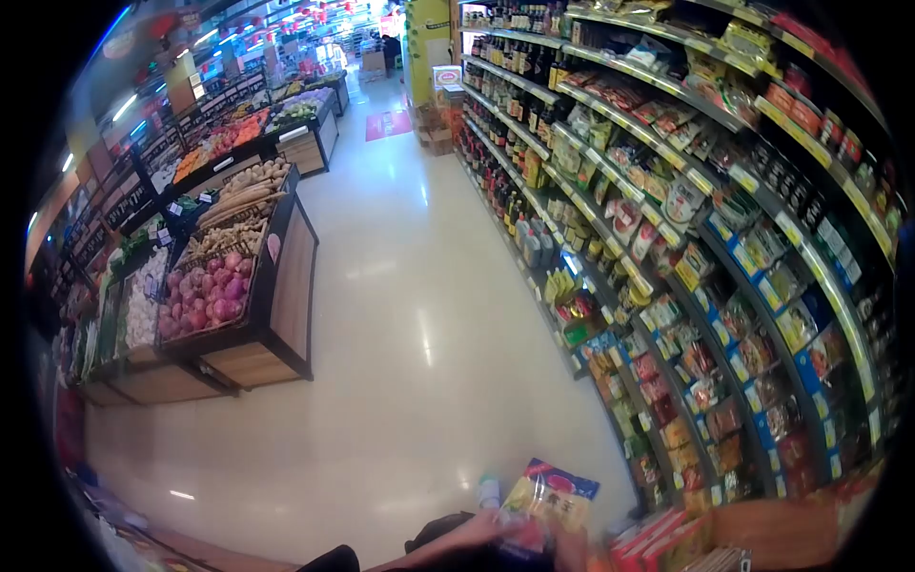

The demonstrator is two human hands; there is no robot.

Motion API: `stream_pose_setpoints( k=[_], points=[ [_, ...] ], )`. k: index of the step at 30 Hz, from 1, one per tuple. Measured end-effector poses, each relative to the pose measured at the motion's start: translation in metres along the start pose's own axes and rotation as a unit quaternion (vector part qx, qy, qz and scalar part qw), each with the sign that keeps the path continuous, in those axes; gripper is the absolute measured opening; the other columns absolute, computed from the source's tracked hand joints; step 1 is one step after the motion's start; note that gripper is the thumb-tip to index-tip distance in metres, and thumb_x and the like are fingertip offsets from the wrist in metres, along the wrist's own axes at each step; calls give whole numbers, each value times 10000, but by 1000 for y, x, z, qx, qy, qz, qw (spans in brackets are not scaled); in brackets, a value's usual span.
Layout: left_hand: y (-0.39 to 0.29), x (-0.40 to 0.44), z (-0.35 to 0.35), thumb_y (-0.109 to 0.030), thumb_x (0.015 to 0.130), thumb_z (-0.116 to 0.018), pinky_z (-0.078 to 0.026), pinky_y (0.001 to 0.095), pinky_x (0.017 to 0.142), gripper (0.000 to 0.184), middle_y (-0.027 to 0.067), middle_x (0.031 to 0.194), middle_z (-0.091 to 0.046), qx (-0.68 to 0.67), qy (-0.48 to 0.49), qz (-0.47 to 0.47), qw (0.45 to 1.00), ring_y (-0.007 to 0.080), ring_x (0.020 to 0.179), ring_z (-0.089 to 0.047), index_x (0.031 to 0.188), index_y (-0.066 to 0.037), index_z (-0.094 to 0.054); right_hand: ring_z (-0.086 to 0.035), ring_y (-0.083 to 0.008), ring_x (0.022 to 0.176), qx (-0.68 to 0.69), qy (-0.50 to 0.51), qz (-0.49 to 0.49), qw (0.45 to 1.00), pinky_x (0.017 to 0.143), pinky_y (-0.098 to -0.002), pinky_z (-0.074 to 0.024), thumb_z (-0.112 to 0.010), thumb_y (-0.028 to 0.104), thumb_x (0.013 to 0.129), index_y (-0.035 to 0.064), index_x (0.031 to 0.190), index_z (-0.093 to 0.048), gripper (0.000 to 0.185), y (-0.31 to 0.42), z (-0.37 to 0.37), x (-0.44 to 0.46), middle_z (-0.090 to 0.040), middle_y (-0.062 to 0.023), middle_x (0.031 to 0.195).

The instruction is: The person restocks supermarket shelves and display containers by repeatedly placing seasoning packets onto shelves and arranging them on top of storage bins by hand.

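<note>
A yellow, blue and red printed food packet (555, 491) is tilted up at the bottom of the view. My left hand (488, 526) reaches in from the lower left and is closed on the packet's left lower edge. Against the packet's lower right side is my right hand (572, 547), blurred, its fingers hard to make out. A small white and teal container (489, 492) shows just above my left hand. Red and yellow boxes (658, 541) lie to the right of my right hand, partly cut off by the frame.
Shelves (724, 181) of bottles, jars and bagged goods line the right side. On the left stands a wooden produce stand (276, 334) with red onions (205, 294), garlic and roots. A pale floor aisle (381, 315) runs between them towards cardboard boxes (436, 133).
</note>
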State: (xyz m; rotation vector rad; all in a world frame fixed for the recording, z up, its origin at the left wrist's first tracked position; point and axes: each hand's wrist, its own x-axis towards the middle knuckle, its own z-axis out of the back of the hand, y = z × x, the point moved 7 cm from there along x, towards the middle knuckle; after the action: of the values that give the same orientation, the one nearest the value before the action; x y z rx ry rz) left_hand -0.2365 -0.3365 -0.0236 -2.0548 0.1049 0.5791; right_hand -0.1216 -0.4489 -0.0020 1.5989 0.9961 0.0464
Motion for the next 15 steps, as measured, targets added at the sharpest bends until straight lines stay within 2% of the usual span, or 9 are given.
stream_pose_setpoints(
  k=[1,2,5,6,9,12,15],
  points=[
    [-8,3,3,-293,916,-585,-440,290,902,407,82,1119,-608,56,4,-9,998,157,1024,-564,1189,8,-558,-631,-172,835,-39,28,37,998,708,-306,-514,-587,119,896,-47,1186,-515,342,13,-7,-2,-632,-123,1034],
    [-13,6,5,-302,912,-592,-453,278,868,403,72,1076,-623,34,25,-24,999,144,983,-576,1173,5,-570,-593,-132,710,-41,-18,54,998,613,-270,-473,-587,109,885,-12,1007,-623,175,37,-22,-12,-651,-64,815],
    [-25,24,22,-252,904,-623,-452,278,872,377,49,1071,-632,-15,-29,11,999,114,978,-567,1189,-13,-559,-629,-163,841,-6,37,-17,999,708,-298,-508,-623,112,874,-43,1139,-563,313,27,-37,26,-647,-106,1021],
    [-18,33,33,-244,904,-622,-460,270,848,353,39,1041,-642,-7,-46,8,999,108,945,-577,1164,-11,-576,-621,-159,748,-16,39,-63,997,615,-292,-502,-581,122,898,-12,1038,-609,195,23,-34,24,-666,-84,876],
    [-40,31,38,-243,900,-627,-468,268,832,341,37,1021,-648,2,-52,-18,998,107,920,-585,1143,-6,-589,-628,-181,740,-40,85,-31,995,621,-308,-511,-607,97,844,5,948,-637,142,29,-45,44,-658,-92,859],
    [-62,30,48,-244,896,-633,-471,265,829,346,38,1015,-648,-40,-101,-48,993,101,916,-585,1139,-1,-590,-625,-149,835,-43,74,-111,990,709,-287,-501,-645,90,853,-31,1072,-610,253,12,-45,76,-661,-79,966],
    [-59,37,69,-253,898,-631,-472,259,821,339,37,999,-649,-23,-167,-58,984,97,914,-587,1126,-5,-596,-623,-136,827,-87,70,-74,991,707,-275,-493,-656,89,845,-28,1046,-625,235,-3,-47,101,-664,-71,940]
  ],
)
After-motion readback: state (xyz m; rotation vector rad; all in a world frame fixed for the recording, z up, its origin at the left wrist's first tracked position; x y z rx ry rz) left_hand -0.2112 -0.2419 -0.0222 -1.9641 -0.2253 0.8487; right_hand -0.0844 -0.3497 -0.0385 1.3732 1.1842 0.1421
